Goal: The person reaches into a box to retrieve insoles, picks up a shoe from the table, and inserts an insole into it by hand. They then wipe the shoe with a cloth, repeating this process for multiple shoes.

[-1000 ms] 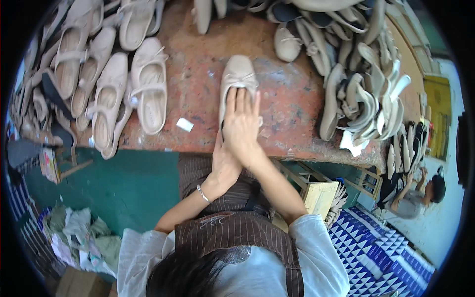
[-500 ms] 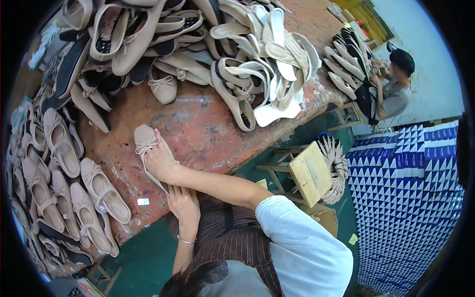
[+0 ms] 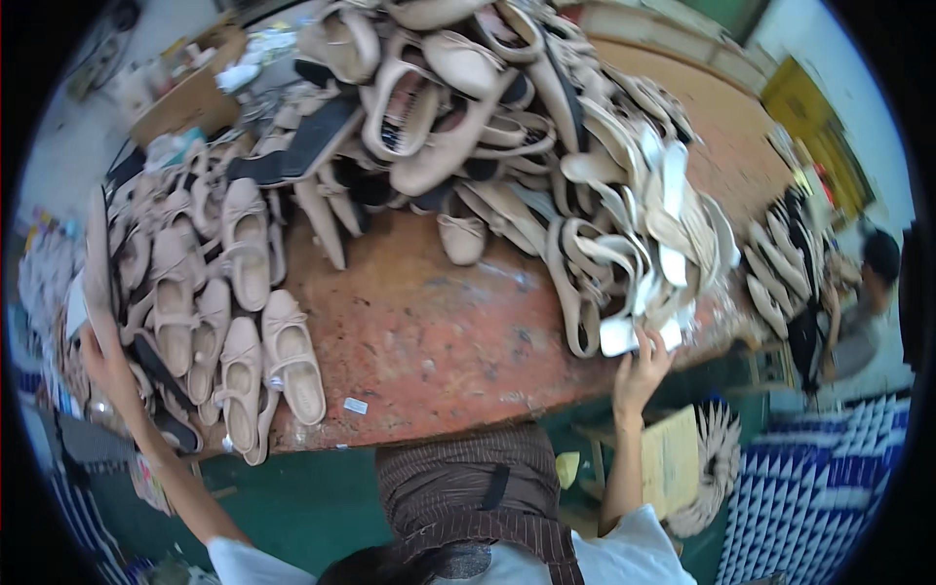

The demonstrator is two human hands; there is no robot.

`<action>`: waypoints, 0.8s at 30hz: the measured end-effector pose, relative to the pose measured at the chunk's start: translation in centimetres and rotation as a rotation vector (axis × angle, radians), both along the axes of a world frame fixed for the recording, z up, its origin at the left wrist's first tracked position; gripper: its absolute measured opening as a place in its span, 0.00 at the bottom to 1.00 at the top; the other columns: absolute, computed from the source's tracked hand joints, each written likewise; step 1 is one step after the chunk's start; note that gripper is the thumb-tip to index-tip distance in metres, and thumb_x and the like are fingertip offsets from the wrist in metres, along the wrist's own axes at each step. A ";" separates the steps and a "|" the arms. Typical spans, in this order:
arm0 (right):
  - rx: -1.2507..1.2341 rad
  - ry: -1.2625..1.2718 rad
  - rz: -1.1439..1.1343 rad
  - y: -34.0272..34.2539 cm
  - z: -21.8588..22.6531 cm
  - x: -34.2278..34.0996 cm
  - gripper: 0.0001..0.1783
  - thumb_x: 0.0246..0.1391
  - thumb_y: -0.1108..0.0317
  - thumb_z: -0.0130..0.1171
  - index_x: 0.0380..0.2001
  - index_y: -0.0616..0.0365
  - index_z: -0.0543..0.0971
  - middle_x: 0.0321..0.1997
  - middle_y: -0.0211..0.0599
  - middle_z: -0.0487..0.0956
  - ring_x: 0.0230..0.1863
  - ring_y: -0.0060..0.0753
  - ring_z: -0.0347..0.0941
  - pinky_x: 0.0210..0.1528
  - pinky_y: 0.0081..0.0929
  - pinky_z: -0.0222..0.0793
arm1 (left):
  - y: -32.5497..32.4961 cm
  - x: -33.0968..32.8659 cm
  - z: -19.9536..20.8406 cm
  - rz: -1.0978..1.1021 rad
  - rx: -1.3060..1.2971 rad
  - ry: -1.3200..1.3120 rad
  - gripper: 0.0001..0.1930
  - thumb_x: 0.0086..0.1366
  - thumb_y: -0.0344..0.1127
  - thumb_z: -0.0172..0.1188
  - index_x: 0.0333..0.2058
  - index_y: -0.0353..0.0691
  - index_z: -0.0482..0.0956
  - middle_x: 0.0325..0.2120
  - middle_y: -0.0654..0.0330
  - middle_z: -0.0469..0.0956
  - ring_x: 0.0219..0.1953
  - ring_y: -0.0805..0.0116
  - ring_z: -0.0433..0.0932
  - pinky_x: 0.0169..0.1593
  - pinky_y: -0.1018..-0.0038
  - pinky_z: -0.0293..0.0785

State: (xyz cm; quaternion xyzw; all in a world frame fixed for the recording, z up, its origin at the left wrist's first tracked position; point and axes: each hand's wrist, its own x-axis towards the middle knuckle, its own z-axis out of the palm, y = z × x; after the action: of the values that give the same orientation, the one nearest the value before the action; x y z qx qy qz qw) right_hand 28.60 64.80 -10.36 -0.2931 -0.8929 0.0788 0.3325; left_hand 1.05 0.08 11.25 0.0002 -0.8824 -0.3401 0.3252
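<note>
At the far left, my left hand (image 3: 105, 356) is closed around the lower end of a beige shoe (image 3: 97, 249), which stands nearly upright beside the rows of shoes. Over at the right, my right hand (image 3: 643, 370) reaches to the table's near edge, its fingers and thumb on a white insole (image 3: 629, 334). That insole lies at the bottom of a heap of pale insoles (image 3: 673, 210). Just left of the heap rests a beige shoe with an open top (image 3: 575, 292).
Finished-looking strap shoes with bows (image 3: 292, 356) line the table's (image 3: 429, 341) left side. A large pile of beige shoes (image 3: 458, 127) covers the back. A small white label (image 3: 356, 406) lies near the front edge. At right, another person (image 3: 858, 322) sits beyond a wooden stool (image 3: 673, 458).
My hands have parted from the shoe at the table's middle, which is gone from there. The left has swung far left, the right to the insoles. My view has shifted.
</note>
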 end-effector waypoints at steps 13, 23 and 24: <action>-0.140 0.082 0.090 1.3 2.0 0.4 0.17 0.55 0.78 0.54 0.49 0.62 0.75 0.44 0.49 0.76 0.48 0.52 0.70 0.53 0.44 0.63 | 39.3 -7.9 -0.8 -0.492 -0.276 -0.166 0.24 0.68 0.43 0.52 0.58 0.38 0.68 0.44 0.42 0.73 0.45 0.37 0.74 0.49 0.51 0.72; -0.349 0.272 -0.093 -0.9 0.7 -0.7 0.09 0.64 0.68 0.50 0.38 0.66 0.72 0.33 0.55 0.75 0.35 0.62 0.71 0.40 0.43 0.67 | 26.4 4.7 -8.6 -0.678 0.644 -0.665 0.17 0.74 0.33 0.47 0.56 0.33 0.73 0.34 0.67 0.78 0.30 0.82 0.75 0.25 0.83 0.72; -0.346 0.144 -0.156 -1.0 0.5 -0.8 0.11 0.65 0.67 0.48 0.40 0.66 0.72 0.36 0.57 0.76 0.38 0.63 0.72 0.41 0.44 0.67 | 25.5 7.0 -10.3 -0.638 0.644 -0.738 0.17 0.74 0.33 0.47 0.56 0.33 0.73 0.33 0.68 0.77 0.28 0.84 0.74 0.23 0.83 0.71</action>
State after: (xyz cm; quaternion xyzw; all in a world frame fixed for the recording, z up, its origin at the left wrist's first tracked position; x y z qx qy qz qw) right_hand 27.82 63.80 -9.86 -0.4076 -0.8146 0.2257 0.3455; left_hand 8.01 25.55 0.99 -0.0483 -0.7460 -0.6496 -0.1387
